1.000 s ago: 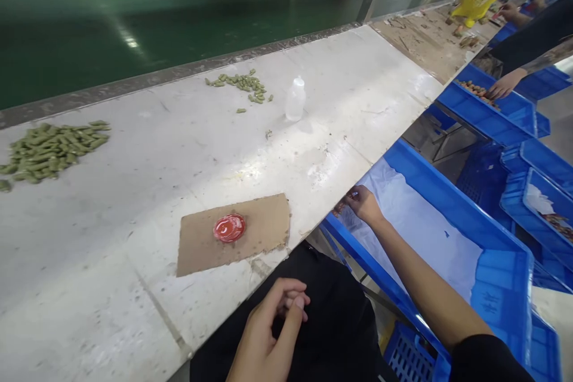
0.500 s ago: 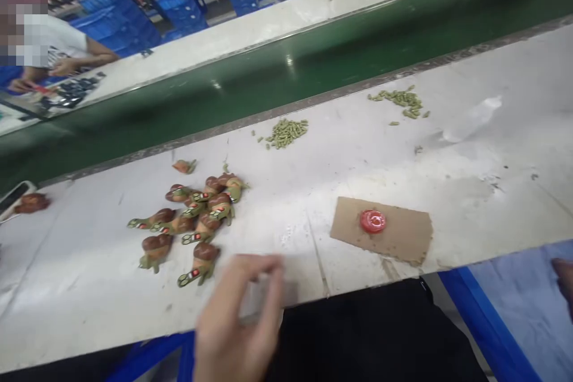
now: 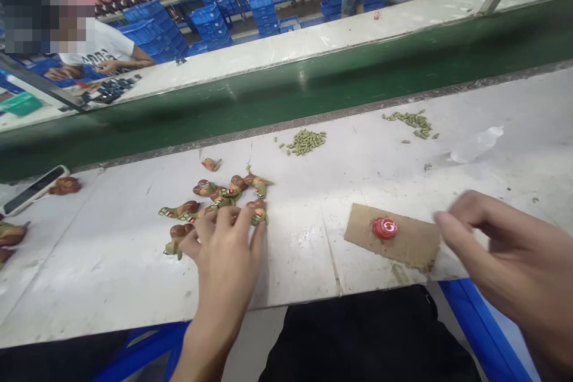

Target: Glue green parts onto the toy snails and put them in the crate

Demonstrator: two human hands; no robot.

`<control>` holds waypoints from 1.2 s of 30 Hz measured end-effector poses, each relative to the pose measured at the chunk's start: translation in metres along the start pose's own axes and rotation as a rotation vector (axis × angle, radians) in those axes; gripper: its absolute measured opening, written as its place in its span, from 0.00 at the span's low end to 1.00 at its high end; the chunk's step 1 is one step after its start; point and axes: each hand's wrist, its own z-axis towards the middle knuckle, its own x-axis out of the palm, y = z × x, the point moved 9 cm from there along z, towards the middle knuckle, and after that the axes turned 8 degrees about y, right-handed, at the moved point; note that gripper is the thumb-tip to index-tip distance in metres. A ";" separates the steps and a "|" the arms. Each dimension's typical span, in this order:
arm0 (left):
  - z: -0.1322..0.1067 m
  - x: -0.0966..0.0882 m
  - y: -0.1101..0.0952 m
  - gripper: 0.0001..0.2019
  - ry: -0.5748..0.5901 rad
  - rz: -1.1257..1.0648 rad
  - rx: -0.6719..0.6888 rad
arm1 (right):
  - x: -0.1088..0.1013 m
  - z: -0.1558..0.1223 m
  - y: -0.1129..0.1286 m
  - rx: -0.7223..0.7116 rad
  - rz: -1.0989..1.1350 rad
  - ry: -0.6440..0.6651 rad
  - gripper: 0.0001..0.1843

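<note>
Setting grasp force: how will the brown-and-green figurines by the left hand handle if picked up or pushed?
The figurines probably hold their shape: their bodies look moulded. Rounded brown parts may make them rock or roll when pushed. Since several lie bunched by the left hand, nudging one would likely shift its neighbours.

The head camera looks forward and down across the white worktable (image 3: 298, 253).

I count one smartphone (image 3: 36, 191), one squeeze bottle (image 3: 477, 146), one cardboard piece (image 3: 412, 243), one red dish (image 3: 385, 228), two green-pellet piles (image 3: 307, 142), seven-plus brown-green figurines (image 3: 187, 210), some hidden.
</note>
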 end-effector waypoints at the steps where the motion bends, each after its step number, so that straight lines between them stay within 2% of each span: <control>1: -0.007 -0.001 -0.008 0.11 -0.010 -0.015 0.042 | 0.014 0.018 0.011 -0.043 0.032 0.036 0.21; 3: -0.022 -0.002 -0.026 0.09 0.010 -0.097 0.131 | 0.050 0.057 0.025 -0.109 0.060 0.169 0.14; 5: -0.034 0.003 -0.045 0.08 0.094 -0.260 0.221 | 0.090 0.095 0.027 -0.137 0.015 0.315 0.09; 7: -0.043 0.008 -0.062 0.09 0.189 -0.446 0.274 | 0.125 0.130 0.020 -0.131 -0.059 0.378 0.13; 9: -0.048 0.013 -0.073 0.08 0.241 -0.578 0.272 | 0.153 0.160 0.015 -0.139 -0.099 0.391 0.18; 11: -0.051 0.017 -0.080 0.07 0.240 -0.648 0.236 | 0.175 0.182 0.013 -0.151 -0.130 0.394 0.19; 13: -0.053 0.019 -0.087 0.06 0.231 -0.689 0.220 | 0.190 0.196 0.011 -0.151 -0.160 0.398 0.15; 17: -0.057 0.021 -0.100 0.14 0.254 -0.738 0.268 | 0.205 0.206 0.004 -0.119 -0.191 0.411 0.15; 22: -0.055 0.029 -0.104 0.13 0.292 -0.760 0.305 | 0.201 0.202 0.002 -0.080 -0.145 0.437 0.15; 26: -0.055 0.039 -0.102 0.09 0.304 -0.908 0.254 | 0.173 0.185 0.013 -0.053 -0.028 0.438 0.03; 27: -0.056 0.042 -0.101 0.09 0.321 -0.986 0.217 | 0.164 0.177 0.018 -0.042 0.013 0.438 0.04; 29: -0.057 0.048 -0.098 0.09 0.382 -1.199 0.132 | 0.143 0.153 0.026 -0.020 0.088 0.447 0.07; 31: -0.058 0.051 -0.100 0.10 0.451 -1.431 0.067 | 0.121 0.121 0.035 0.000 0.198 0.454 0.06; 34: -0.054 0.049 -0.111 0.11 0.541 -1.712 0.040 | 0.090 0.067 0.044 0.023 0.496 0.413 0.04; 36: -0.051 0.049 -0.121 0.13 0.604 -1.822 0.045 | 0.077 0.033 0.045 0.052 0.652 0.378 0.03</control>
